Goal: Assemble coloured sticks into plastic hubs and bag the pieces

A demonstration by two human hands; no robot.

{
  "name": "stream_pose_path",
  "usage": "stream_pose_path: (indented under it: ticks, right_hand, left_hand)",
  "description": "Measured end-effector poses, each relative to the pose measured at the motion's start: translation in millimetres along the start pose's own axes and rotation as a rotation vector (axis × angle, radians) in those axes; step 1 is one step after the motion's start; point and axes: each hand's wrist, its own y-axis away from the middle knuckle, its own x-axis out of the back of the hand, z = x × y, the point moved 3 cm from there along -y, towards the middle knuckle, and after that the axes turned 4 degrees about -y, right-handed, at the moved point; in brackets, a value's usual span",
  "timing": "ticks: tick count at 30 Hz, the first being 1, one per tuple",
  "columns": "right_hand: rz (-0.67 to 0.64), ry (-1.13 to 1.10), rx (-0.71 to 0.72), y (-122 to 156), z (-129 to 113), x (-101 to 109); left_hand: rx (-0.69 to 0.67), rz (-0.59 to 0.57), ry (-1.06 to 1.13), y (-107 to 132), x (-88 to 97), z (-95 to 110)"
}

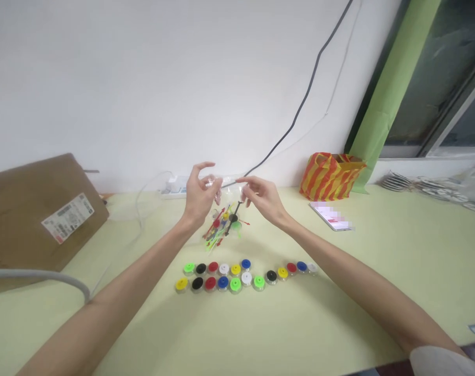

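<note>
A clear plastic bag (231,190) is stretched between my two hands above the table. My left hand (200,193) pinches its left edge between thumb and fingers, with the index finger raised. On the other edge, my right hand (263,196) closes thumb against fingertips. Below hangs or lies a jumble of small coloured pieces (221,224), with red, black and green arrow-shaped parts; whether they are inside the bag I cannot tell. Nearer to me, round caps on clear bases stand in two uneven rows, among them a yellow cap (182,284) and a green cap (259,282).
A cardboard box (29,209) with a label leans at the left, a grey cable (41,275) before it. Behind my hands lies a white power strip (173,194). At right are a red-and-yellow striped bag (331,177), a phone (331,216) and stacked discs (396,181).
</note>
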Motion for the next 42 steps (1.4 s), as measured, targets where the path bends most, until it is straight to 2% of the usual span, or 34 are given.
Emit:
stream_pose_path:
  ticks: [4, 8, 10, 12, 15, 18, 21, 25, 29, 36, 42]
  right_hand:
    - [-0.032, 0.007, -0.081, -2.6, 8.8, 1.3]
    - [0.080, 0.010, -0.165, -4.0, 13.3, 7.0]
    - [0.137, 0.017, -0.169, -4.2, 13.2, 10.1]
    - [0.164, 0.026, -0.146, -3.9, 12.9, 12.0]
    - [0.137, 0.049, -0.105, -2.9, 13.3, 11.1]
    - [0.105, 0.069, -0.085, -1.3, 12.4, 7.5]
    - [0.086, 0.091, -0.095, -0.5, 10.3, 4.5]
    - [0.043, 0.125, -0.102, -1.9, 10.7, 6.0]
    - [-0.024, 0.284, -0.099, -3.3, 12.5, 12.8]
    - [-0.203, 0.673, 0.134, -2.4, 2.4, 11.7]
    - [-0.219, 0.705, 0.048, -3.5, 1.9, 12.3]
  left_hand:
    - [0.030, -0.065, 0.040, 0.0, -0.3, -4.3]
    - [0.022, -0.128, -0.011, -2.1, 1.7, -9.8]
    - [-0.073, -0.146, -0.159, -2.9, 4.6, -10.5]
    - [-0.233, -0.184, -0.404, -1.7, 5.9, -9.4]
    - [-0.426, -0.349, -0.785, 3.8, 1.7, -10.4]
    - [-0.490, -0.473, -0.978, 8.1, -1.6, -14.0]
    - [-0.506, -0.500, -1.011, 6.8, -0.3, -14.5]
    - [-0.463, -0.532, -0.967, -1.5, 6.1, -10.7]
    - [-0.432, -0.503, -0.945, -7.0, 12.1, -4.0]
    - [-0.377, -0.561, -0.869, -1.3, 5.0, -3.0]
    - [-0.479, -0.566, -0.979, -0.9, 7.0, -5.3]
